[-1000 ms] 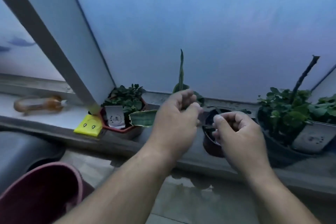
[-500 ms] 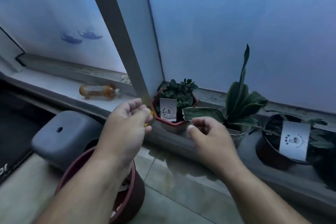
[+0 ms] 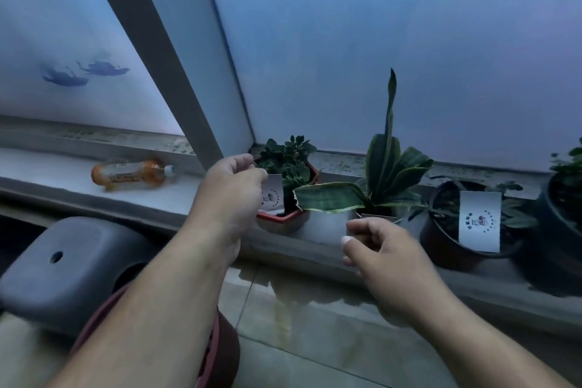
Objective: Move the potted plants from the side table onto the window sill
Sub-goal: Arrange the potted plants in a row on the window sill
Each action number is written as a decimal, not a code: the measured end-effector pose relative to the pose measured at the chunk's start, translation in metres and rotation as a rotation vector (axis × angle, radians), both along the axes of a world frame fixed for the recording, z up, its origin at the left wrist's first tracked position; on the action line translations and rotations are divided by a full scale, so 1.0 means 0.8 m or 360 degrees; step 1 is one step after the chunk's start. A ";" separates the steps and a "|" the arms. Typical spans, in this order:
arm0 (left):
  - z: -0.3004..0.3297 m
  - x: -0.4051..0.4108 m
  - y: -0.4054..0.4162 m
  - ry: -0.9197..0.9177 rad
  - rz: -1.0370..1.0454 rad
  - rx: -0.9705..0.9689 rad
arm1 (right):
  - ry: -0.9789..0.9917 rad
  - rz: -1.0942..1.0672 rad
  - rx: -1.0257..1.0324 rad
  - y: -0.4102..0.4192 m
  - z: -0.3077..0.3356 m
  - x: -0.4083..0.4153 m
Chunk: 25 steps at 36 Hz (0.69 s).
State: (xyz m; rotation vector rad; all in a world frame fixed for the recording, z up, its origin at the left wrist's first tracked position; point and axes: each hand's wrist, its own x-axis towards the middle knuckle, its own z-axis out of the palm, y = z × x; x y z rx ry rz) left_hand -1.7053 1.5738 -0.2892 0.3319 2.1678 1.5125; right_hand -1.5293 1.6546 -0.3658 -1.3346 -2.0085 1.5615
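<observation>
Several potted plants stand on the window sill (image 3: 47, 172): a small succulent in a red hexagonal pot (image 3: 285, 220), a snake plant (image 3: 387, 164) in a pale pot, and a dark pot (image 3: 441, 246) with a white label. My left hand (image 3: 233, 195) is curled at the red pot's left rim, covering part of its white tag; whether it touches the pot I cannot tell. My right hand (image 3: 387, 252) hovers with curled fingers just in front of the snake plant's pot, with nothing visible in it.
An orange bottle (image 3: 129, 174) lies on the sill at the left. Another dark pot (image 3: 560, 230) stands at the far right. Below the sill are a grey stool (image 3: 63, 268) and a dark red pot (image 3: 223, 353) under my left forearm. A slanted window post (image 3: 176, 72) rises behind the red pot.
The view swung left from the dark pot towards the red pot and the bottle. My left hand has moved right and up to the red pot's rim; my right hand stays before the snake plant.
</observation>
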 end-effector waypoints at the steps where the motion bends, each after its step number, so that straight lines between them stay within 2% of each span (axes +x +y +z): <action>1: 0.000 -0.002 0.000 -0.0007 -0.0007 -0.0004 | -0.0020 0.0007 0.0002 -0.003 0.001 0.001; 8: -0.010 -0.029 -0.005 -0.0097 -0.0062 -0.0016 | -0.0033 -0.0053 -0.0019 -0.027 0.003 -0.012; 16: -0.045 -0.059 -0.007 -0.0221 -0.0120 -0.0109 | 0.0122 -0.0091 -0.0176 -0.036 0.029 -0.116; 20: -0.046 -0.058 -0.006 -0.0212 -0.0232 -0.0114 | 0.0069 -0.0130 -0.0225 -0.033 0.014 -0.149; 25: -0.056 -0.061 -0.006 -0.0130 -0.0261 -0.0143 | 0.0155 -0.0067 -0.0299 -0.037 0.008 -0.161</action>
